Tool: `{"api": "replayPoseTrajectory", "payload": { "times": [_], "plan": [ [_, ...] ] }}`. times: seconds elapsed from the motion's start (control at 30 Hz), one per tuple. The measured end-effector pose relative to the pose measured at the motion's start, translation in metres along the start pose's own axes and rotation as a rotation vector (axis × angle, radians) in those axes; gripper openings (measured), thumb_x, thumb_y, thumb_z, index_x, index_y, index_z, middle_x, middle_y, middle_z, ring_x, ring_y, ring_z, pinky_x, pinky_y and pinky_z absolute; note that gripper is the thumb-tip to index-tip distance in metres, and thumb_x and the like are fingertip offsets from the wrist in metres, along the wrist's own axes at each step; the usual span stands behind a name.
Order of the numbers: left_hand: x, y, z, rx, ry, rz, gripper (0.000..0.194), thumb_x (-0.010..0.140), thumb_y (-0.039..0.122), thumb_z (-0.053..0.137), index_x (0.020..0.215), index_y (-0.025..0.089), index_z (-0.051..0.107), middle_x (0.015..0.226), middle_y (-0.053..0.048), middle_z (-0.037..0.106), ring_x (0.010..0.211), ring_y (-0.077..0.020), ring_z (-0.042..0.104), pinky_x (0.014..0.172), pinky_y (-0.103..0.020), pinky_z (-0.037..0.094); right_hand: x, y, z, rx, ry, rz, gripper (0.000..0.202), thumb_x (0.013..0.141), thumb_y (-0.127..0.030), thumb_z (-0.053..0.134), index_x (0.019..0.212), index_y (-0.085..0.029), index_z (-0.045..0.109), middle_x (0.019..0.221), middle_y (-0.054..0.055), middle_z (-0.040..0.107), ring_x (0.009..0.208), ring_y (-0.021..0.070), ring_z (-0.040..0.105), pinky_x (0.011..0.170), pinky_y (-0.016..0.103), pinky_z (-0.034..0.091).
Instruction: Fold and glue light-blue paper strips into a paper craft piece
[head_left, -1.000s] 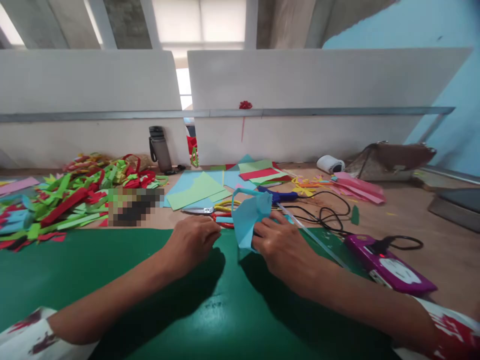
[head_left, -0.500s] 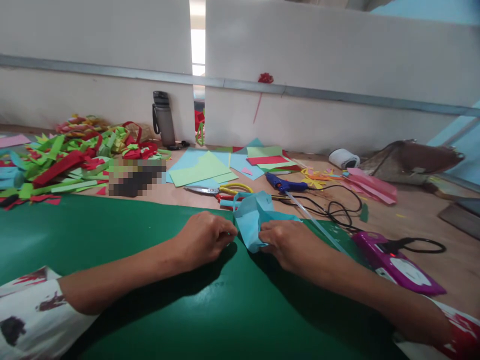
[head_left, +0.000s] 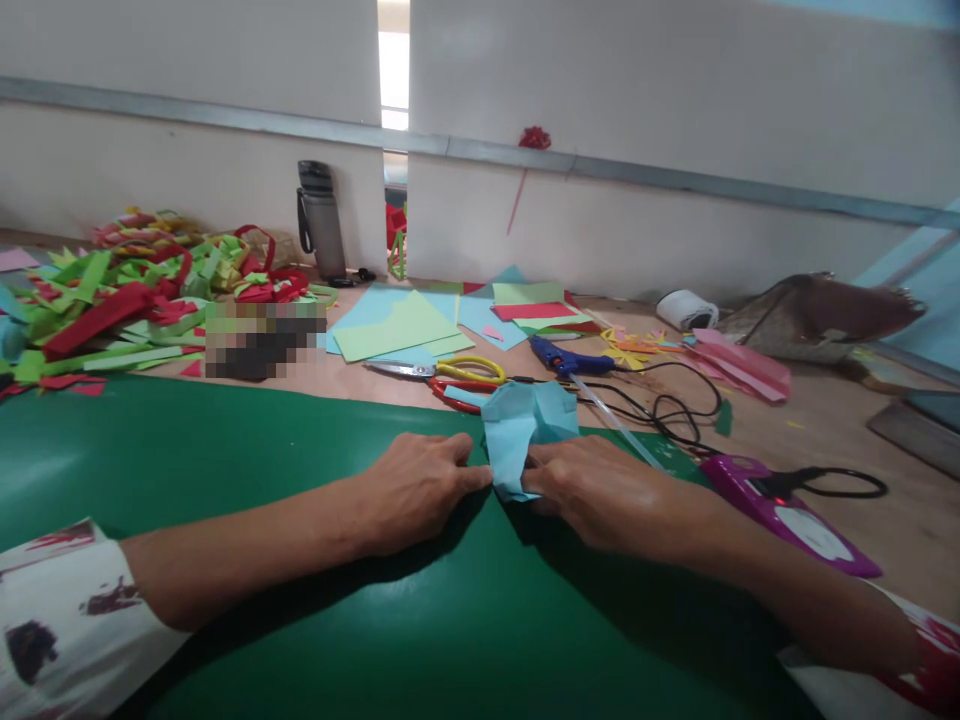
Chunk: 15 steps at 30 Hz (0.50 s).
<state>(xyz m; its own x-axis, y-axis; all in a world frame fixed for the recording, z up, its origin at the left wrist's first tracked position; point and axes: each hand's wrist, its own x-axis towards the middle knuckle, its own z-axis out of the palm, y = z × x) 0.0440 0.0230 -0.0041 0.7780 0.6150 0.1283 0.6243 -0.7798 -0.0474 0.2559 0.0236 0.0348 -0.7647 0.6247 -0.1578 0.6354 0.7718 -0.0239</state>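
A folded light-blue paper piece (head_left: 506, 445) with upright, cupped petal-like flaps stands over the green mat. My right hand (head_left: 592, 490) is closed on its lower right side, the fingers partly hidden behind and under the paper. My left hand (head_left: 427, 490) is at its lower left edge, with one fingertip against the paper and the other fingers curled. Whether a fold is pinched there is hard to see. Just behind the paper lie yellow-handled scissors (head_left: 469, 370), a red-handled tool (head_left: 457, 393) and a blue glue gun (head_left: 570, 357) with a clear glue stick (head_left: 611, 415).
A green mat (head_left: 337, 620) covers the near table. Coloured paper sheets (head_left: 397, 330) lie behind the scissors. Paper scraps (head_left: 127, 300) heap at the left beside a grey bottle (head_left: 322, 225). A purple power strip (head_left: 795, 520) with a black cable lies right, near a brown bag (head_left: 832, 315).
My left hand has moved slightly right, its fingertip now meeting the paper. The blue paper has turned and stands more upright in my right hand. The view has shifted a little.
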Motion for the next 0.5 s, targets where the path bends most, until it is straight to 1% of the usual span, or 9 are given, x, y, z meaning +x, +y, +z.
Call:
{"api": "replayPoseTrajectory", "payload": {
  "times": [0.07, 0.17, 0.23, 0.3, 0.4, 0.43, 0.5],
  "plan": [
    [0.0, -0.001, 0.001, 0.0, 0.002, 0.004, 0.025, 0.085, 0.017, 0.041, 0.101, 0.028, 0.056, 0.075, -0.001, 0.051, 0.059, -0.0151, 0.05, 0.043, -0.025, 0.023, -0.002, 0.002, 0.0, 0.032, -0.004, -0.008, 0.016, 0.079, -0.007, 0.049, 0.07, -0.018, 0.057, 0.072, 0.001, 0.057, 0.064, 0.0123, 0.047, 0.056, 0.026, 0.028],
    [-0.002, -0.002, 0.003, -0.023, 0.007, 0.008, 0.023, 0.087, 0.02, 0.04, 0.1, 0.029, 0.056, 0.075, -0.001, 0.05, 0.058, -0.0146, 0.048, 0.043, -0.025, 0.022, -0.002, 0.003, -0.005, 0.084, -0.062, -0.022, 0.018, 0.079, -0.004, 0.046, 0.069, -0.018, 0.054, 0.073, 0.0, 0.057, 0.065, 0.0117, 0.047, 0.058, 0.024, 0.03],
    [-0.003, -0.003, 0.004, -0.044, 0.015, 0.011, 0.022, 0.088, 0.021, 0.04, 0.1, 0.03, 0.056, 0.076, -0.001, 0.05, 0.058, -0.0143, 0.048, 0.043, -0.025, 0.022, 0.0, 0.003, -0.008, 0.107, -0.079, -0.008, 0.019, 0.078, -0.002, 0.046, 0.07, -0.018, 0.054, 0.073, 0.0, 0.057, 0.065, 0.0116, 0.048, 0.059, 0.024, 0.032],
    [-0.003, -0.004, 0.005, -0.064, 0.029, 0.017, 0.023, 0.088, 0.022, 0.041, 0.101, 0.031, 0.056, 0.076, 0.0, 0.05, 0.058, -0.0143, 0.047, 0.044, -0.026, 0.023, 0.002, 0.003, -0.01, 0.151, -0.088, 0.005, 0.016, 0.08, -0.005, 0.049, 0.075, -0.019, 0.056, 0.076, 0.0, 0.058, 0.069, 0.0121, 0.05, 0.062, 0.023, 0.034],
    [-0.003, -0.006, 0.007, -0.099, 0.051, 0.016, 0.021, 0.087, 0.022, 0.041, 0.099, 0.031, 0.057, 0.075, 0.0, 0.05, 0.06, -0.0145, 0.047, 0.046, -0.026, 0.024, 0.005, 0.003, -0.009, 0.216, -0.091, 0.01, 0.007, 0.084, -0.017, 0.051, 0.079, -0.02, 0.056, 0.08, 0.0, 0.06, 0.073, 0.0127, 0.052, 0.066, 0.023, 0.036],
    [-0.003, -0.006, 0.007, -0.114, 0.054, 0.008, 0.02, 0.087, 0.022, 0.041, 0.095, 0.03, 0.058, 0.074, 0.0, 0.05, 0.06, -0.0144, 0.048, 0.047, -0.026, 0.024, 0.005, 0.003, -0.008, 0.217, -0.088, 0.005, 0.009, 0.085, -0.018, 0.05, 0.078, -0.02, 0.055, 0.079, -0.001, 0.06, 0.072, 0.0123, 0.052, 0.066, 0.023, 0.036],
    [-0.002, -0.007, 0.007, -0.161, 0.056, -0.014, 0.021, 0.088, 0.022, 0.04, 0.086, 0.027, 0.061, 0.073, 0.0, 0.05, 0.06, -0.0137, 0.048, 0.048, -0.026, 0.026, 0.006, 0.002, -0.006, 0.157, -0.06, 0.02, 0.014, 0.085, -0.014, 0.048, 0.072, -0.019, 0.053, 0.074, -0.002, 0.058, 0.067, 0.0105, 0.051, 0.063, 0.022, 0.035]
  ]
}}
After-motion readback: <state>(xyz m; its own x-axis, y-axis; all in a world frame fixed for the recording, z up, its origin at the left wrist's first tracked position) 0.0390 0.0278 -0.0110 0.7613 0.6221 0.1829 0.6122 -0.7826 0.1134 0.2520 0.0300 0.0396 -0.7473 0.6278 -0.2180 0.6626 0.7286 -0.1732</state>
